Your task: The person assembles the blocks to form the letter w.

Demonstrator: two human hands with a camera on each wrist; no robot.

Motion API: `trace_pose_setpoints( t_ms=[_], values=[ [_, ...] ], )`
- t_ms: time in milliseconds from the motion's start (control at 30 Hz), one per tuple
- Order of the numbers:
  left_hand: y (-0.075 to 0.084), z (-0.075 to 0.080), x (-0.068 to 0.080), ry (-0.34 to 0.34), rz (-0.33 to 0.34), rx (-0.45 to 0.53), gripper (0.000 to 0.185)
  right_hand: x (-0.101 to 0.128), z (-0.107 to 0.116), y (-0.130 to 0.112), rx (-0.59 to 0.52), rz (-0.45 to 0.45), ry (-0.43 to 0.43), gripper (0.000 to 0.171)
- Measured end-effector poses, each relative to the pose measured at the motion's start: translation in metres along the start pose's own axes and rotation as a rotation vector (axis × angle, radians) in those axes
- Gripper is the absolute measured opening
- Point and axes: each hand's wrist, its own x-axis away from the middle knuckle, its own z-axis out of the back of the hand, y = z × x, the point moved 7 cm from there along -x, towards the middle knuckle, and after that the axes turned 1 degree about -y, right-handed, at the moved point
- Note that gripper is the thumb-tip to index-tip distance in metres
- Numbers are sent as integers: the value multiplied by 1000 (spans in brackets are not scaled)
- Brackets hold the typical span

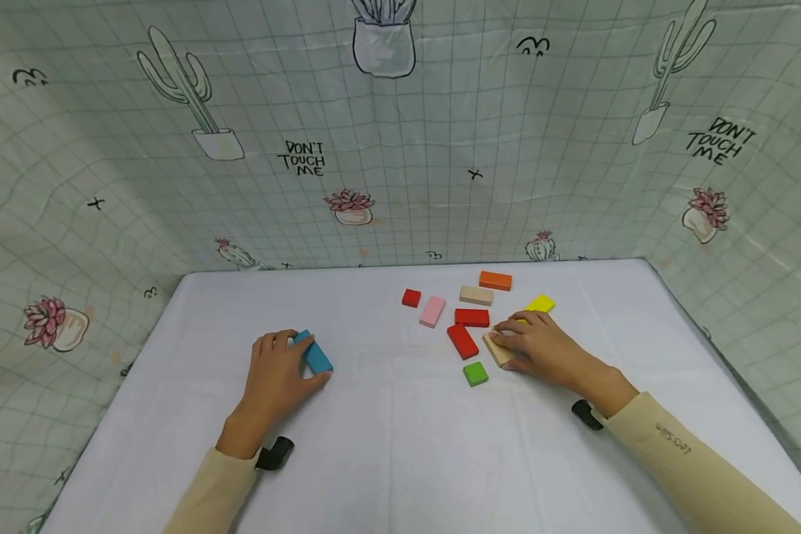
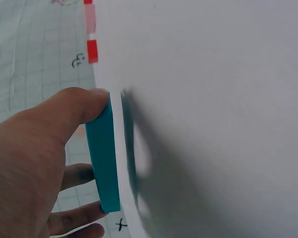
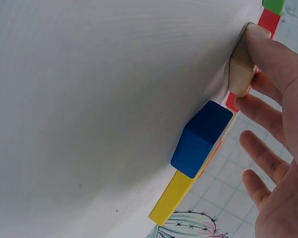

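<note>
So far only one piece looks to have left the cluster: the teal block [image 1: 315, 354], pinched on edge between the thumb and fingers of the left hand [image 1: 277, 378], sits on the white table [image 1: 387, 445] well apart from everything else. In the left wrist view it stands with its long edge against the surface, thumb [image 2: 74, 106] on one end and fingers under the other.

The right hand [image 1: 547, 348] pinches a plain wooden block [image 1: 498, 348] between thumb and forefinger, its other fingers spread loose; the block is tipped, one edge on the table. By my reading this is an early stage, with most of the pieces still unsorted.

Just beyond that grip lie two red blocks [image 1: 467, 330], a green cube [image 1: 475, 373] on the near side, then a pink block [image 1: 432, 311], a small red cube [image 1: 411, 297], a beige block [image 1: 476, 294] and an orange block [image 1: 495, 280] farther off.

The right wrist view shows a dark blue block [image 3: 201, 139] sitting next to the yellow block [image 3: 174, 201], which the head view hides behind the hand; there only the yellow piece shows.
</note>
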Motion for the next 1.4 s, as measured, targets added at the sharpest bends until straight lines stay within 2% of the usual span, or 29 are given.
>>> trace_pose_setpoints(
  t_ms=[200,400,900,1100,1400],
  values=[
    [-5,5,11,-4,-2,-2,62,2,-3,3,-9,7,6,51],
    [-7,3,17,-28,2,-5,62,3,-3,4,-21,18,10,52],
    [-13,-3,20,-57,-39,46,62,3,-4,3,-8,33,15,53],
    [-15,-2,19,-89,-36,102,57,3,-2,4,-27,11,-26,55],
    [-14,0,19,-113,-36,129,54,0,2,3,-27,13,-46,55]
  ],
)
